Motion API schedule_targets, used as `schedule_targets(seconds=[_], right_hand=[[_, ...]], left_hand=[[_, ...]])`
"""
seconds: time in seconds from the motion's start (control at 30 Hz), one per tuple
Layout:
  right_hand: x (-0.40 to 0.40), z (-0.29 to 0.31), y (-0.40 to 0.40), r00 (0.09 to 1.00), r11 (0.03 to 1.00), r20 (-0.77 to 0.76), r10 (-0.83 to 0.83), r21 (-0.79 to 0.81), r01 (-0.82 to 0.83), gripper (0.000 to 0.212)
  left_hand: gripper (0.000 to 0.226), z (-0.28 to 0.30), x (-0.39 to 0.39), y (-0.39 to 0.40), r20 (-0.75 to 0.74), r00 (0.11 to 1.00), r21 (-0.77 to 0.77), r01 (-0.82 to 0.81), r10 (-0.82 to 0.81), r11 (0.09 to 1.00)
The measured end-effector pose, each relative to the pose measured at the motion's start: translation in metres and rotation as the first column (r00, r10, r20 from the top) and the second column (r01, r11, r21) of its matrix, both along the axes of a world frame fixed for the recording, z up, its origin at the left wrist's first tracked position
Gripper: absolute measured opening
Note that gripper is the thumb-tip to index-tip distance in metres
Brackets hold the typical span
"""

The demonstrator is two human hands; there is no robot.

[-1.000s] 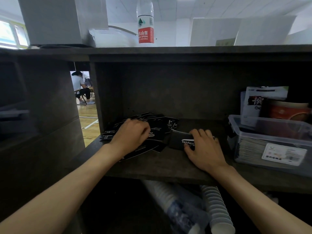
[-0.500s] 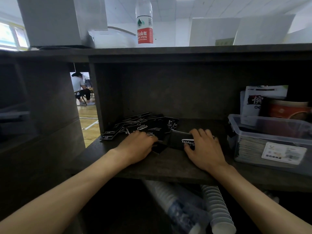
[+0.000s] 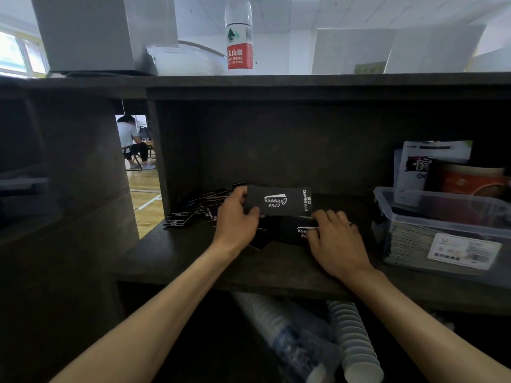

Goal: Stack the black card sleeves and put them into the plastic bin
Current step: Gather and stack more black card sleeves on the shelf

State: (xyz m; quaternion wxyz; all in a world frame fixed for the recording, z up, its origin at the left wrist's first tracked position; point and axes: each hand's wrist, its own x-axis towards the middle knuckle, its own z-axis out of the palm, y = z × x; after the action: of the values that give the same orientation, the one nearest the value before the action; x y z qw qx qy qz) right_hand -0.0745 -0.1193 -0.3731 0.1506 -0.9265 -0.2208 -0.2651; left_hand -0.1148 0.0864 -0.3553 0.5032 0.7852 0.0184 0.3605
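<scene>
left hand (image 3: 237,222) pinches one black sleeve (image 3: 279,201) above the stack (image 3: 293,230) my right hand (image 3: 336,241) pins flat; loose pile (image 3: 199,208) behind could slide off, bin (image 3: 442,230) waits right

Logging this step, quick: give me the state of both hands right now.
Left hand: grips one black card sleeve, lifted above the shelf.
Right hand: fingers rest on the stacked sleeves; a grip cannot be told.

Water bottle (image 3: 239,37) upright atop dark shelf (image 3: 249,269) at 12 o'clock; seated person (image 3: 132,140) at 9 o'clock; stacked paper cups (image 3: 352,341) at 6 o'clock.
</scene>
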Motion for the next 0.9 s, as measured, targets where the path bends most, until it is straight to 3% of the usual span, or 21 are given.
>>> schedule_targets(seconds=[0.07, 0.13, 0.2, 0.27, 0.37, 0.5, 0.63, 0.77, 0.9], right_hand=[[0.001, 0.001, 0.000, 1.000, 1.000, -0.008, -0.010, 0.009, 0.010, 0.033], [0.002, 0.000, 0.001, 1.000, 1.000, -0.010, -0.013, -0.011, 0.013, 0.033], [0.002, 0.001, 0.001, 1.000, 1.000, -0.013, -0.009, -0.018, 0.008, 0.032], [0.001, 0.002, 0.001, 1.000, 1.000, -0.010, 0.002, -0.005, -0.002, 0.033], [0.000, 0.003, 0.002, 1.000, 1.000, -0.009, 0.016, 0.009, -0.016, 0.036], [0.000, 0.003, 0.004, 1.000, 0.999, 0.003, 0.028, -0.029, -0.028, 0.036], [0.001, 0.002, 0.003, 1.000, 0.999, 0.002, 0.010, -0.043, -0.010, 0.037], [0.001, 0.000, 0.003, 1.000, 0.999, -0.006, 0.011, -0.046, -0.012, 0.037], [0.001, 0.001, 0.002, 1.000, 1.000, -0.010, 0.020, -0.020, -0.020, 0.035]], left_hand=[[0.043, 0.007, -0.001, 0.007, 0.050, 0.999, -0.163, -0.004, 0.012, 0.987], [0.046, 0.009, -0.003, 0.018, 0.023, 0.998, -0.195, 0.058, -0.055, 0.979], [0.049, 0.005, -0.008, 0.023, -0.101, 0.992, 0.014, 0.079, -0.077, 0.997], [0.050, -0.002, -0.011, 0.019, -0.145, 0.989, 0.259, 0.010, 0.029, 0.966], [0.044, -0.008, -0.011, -0.002, -0.072, 0.991, 0.403, -0.074, 0.112, 0.912], [0.036, -0.013, -0.009, -0.035, -0.112, 0.986, 0.609, -0.032, 0.125, 0.792], [0.045, -0.010, -0.014, -0.034, -0.159, 0.967, 0.702, -0.032, 0.201, 0.711], [0.052, -0.010, -0.028, -0.011, -0.324, 0.861, 0.782, 0.010, 0.393, 0.623], [0.046, -0.009, -0.042, -0.008, -0.361, 0.888, 0.729, 0.079, 0.284, 0.680]])
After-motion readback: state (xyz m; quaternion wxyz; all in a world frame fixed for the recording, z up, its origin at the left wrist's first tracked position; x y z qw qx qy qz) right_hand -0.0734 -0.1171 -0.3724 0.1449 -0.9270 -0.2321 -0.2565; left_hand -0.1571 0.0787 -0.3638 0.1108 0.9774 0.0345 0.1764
